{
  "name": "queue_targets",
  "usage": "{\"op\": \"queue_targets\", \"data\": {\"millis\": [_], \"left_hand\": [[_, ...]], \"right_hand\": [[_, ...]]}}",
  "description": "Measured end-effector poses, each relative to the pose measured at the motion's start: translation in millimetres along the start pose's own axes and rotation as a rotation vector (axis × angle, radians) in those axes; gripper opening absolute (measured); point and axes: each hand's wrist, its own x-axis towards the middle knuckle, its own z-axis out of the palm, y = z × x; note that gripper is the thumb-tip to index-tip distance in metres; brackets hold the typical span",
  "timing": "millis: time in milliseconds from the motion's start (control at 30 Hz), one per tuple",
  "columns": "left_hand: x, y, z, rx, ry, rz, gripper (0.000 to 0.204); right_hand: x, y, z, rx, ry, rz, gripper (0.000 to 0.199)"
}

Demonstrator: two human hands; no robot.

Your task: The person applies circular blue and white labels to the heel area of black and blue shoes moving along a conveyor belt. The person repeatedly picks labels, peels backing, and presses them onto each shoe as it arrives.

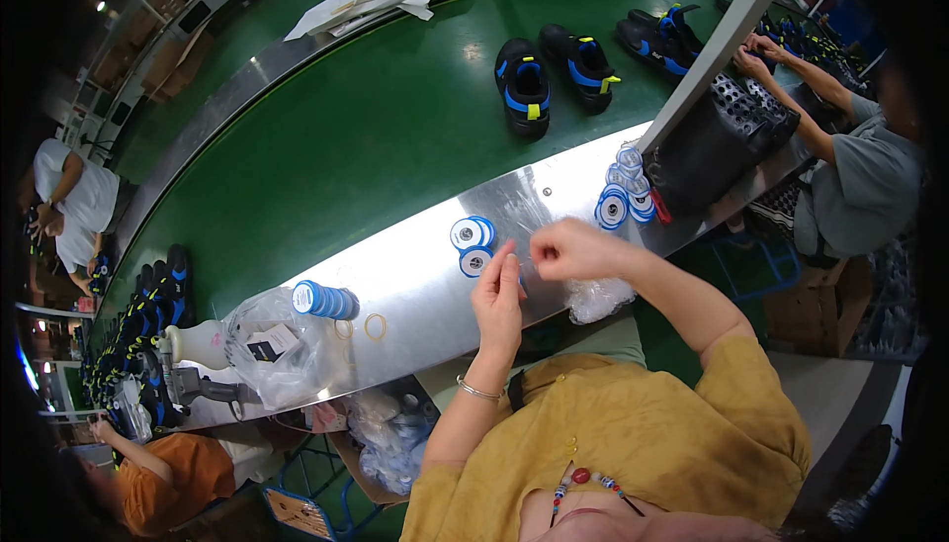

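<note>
Over the metal ledge, my left hand is raised with thumb and fingers pinched together. My right hand is closed just beside it, its fingers curled; anything held between the two hands is too thin to make out. Blue-and-white round tags lie right behind my left hand, a few overlapping. Thin clear strands are spread on the metal behind my right hand. Farther right is a pile of similar round tags. A row of stacked blue tags rests to the left, near yellow rubber bands.
A green conveyor belt runs behind the ledge, carrying black-and-blue shoes. Clear plastic bags and a grey-handled tool sit at left. A slanted post and black bin stand at right. Co-workers sit on both sides.
</note>
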Motion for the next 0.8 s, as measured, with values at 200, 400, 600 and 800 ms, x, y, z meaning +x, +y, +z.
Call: {"op": "queue_targets", "data": {"millis": [200, 400, 600, 800], "left_hand": [[-13, -15, 5, 0.027, -0.117, -0.099, 0.025], [-21, -40, 12, 0.12, -0.203, -0.003, 0.02], [-18, -28, -13, 0.438, -0.037, 0.196, 0.018], [-1, -20, -45, 0.887, 0.282, 0.255, 0.029]], "right_hand": [[-37, 11, 15, 0.208, 0.241, 0.026, 0.014], [-32, 15, 52, 0.246, 0.341, -0.25, 0.015], [-28, 20, 48, 0.573, 0.402, -0.092, 0.019], [-29, 21, 50, 0.443, 0.406, 0.031, 0.029]]}}
